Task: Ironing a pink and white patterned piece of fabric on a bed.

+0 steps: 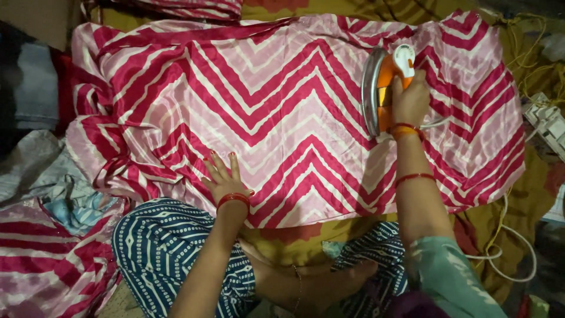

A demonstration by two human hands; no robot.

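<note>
My right hand is closed round the handle of the orange iron, tipped on its side on the pink chevron cloth; my left hand lies open, flat on the cloth's near edge. I'd keep that palm pinning the fabric taut. Underneath is a mustard sheet, a white cord trailing right; more fabric is piled at left.
</note>
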